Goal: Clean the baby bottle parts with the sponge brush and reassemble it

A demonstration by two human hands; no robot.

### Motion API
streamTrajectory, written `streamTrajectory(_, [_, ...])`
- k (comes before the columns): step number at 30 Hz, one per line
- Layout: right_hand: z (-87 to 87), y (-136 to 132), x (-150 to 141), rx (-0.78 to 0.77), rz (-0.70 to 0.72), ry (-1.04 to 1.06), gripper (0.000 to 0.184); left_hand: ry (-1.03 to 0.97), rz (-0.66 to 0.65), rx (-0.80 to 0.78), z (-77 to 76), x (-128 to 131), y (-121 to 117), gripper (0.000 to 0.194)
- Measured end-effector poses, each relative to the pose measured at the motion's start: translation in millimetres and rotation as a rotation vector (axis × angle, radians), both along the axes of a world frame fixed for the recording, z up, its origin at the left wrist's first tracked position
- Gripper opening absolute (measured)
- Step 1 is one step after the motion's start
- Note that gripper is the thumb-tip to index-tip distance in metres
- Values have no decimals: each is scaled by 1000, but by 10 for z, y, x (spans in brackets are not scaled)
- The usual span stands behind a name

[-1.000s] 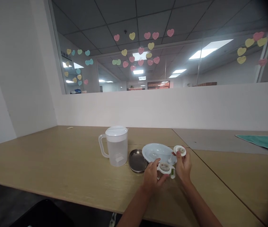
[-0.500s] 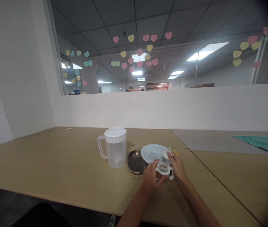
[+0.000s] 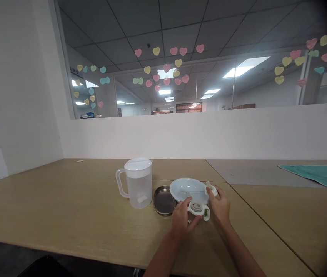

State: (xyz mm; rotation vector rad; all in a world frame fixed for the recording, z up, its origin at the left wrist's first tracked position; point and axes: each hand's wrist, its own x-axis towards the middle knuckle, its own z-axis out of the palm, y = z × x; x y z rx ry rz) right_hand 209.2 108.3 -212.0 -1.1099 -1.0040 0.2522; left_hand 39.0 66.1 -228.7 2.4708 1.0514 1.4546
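My left hand (image 3: 181, 221) is wrapped round a small clear baby bottle (image 3: 198, 211) with a white handled collar, standing on the wooden table (image 3: 79, 207). My right hand (image 3: 220, 206) holds the bottle's white cap with nipple (image 3: 211, 189), just right of the bottle and at the rim of a pale blue bowl (image 3: 188, 189). The bottle's mouth is uncovered.
A clear plastic pitcher (image 3: 136, 182) with a white lid stands left of a small round steel dish (image 3: 163, 200). A teal cloth (image 3: 319, 175) lies far right. A white partition wall with glass and heart stickers runs behind the table.
My right hand has lowered the cap from beside the bowl down close to the bottle. The left hand has kept its hold on the bottle. The view has drifted slightly.
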Motion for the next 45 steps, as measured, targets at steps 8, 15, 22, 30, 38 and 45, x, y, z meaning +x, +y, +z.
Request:
streamTrajectory(8, [-44, -4, -20, -46, 24, 12, 48, 20, 0, -7, 3, -7, 4, 56])
streamTrajectory(15, [-112, 27, -3, -82, -31, -31, 44, 11, -2, -23, 14, -8, -11, 54])
streamTrajectory(22, [-83, 8, -9, -58, -53, 11, 43, 5, -1, -20, 13, -8, -4, 55])
streamTrajectory(30, [-117, 66, -47, 72, -2, 93, 42, 16, 6, -25, 6, -8, 4, 55])
streamTrajectory(38, [-76, 27, -52, 28, 19, 104, 44, 8, 0, -12, 18, -6, -13, 54])
streamTrajectory(45, [13, -58, -52, -2, -42, 16, 45, 17, 8, -19, 8, -9, 2, 54])
